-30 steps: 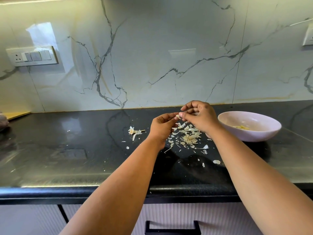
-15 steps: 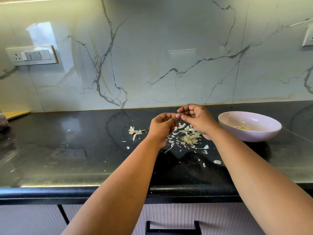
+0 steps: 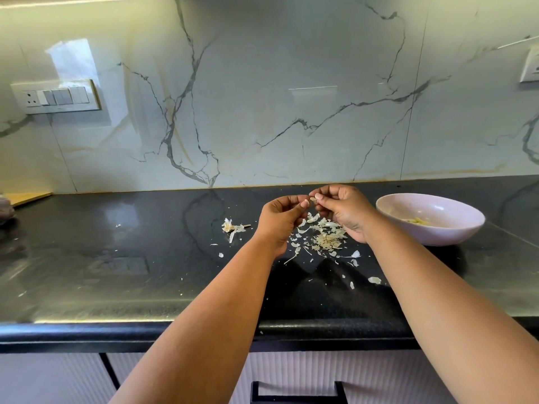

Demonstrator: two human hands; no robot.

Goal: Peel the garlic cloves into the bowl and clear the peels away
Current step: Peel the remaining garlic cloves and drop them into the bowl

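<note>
Left of centre on the black counter (image 3: 122,258) we see a stripped garlic stem (image 3: 233,228), and just right of it our left hand (image 3: 280,220) and right hand (image 3: 344,209) meet above a heap of peels (image 3: 323,237), both pinching one small garlic clove (image 3: 313,199) between fingertips. We judge the clove light, firm and a bit slippery, its skin papery and quick to tear, so it is best nipped at the ends. At the right sits the bowl (image 3: 455,211), a few peeled cloves (image 3: 417,220) inside.
</note>
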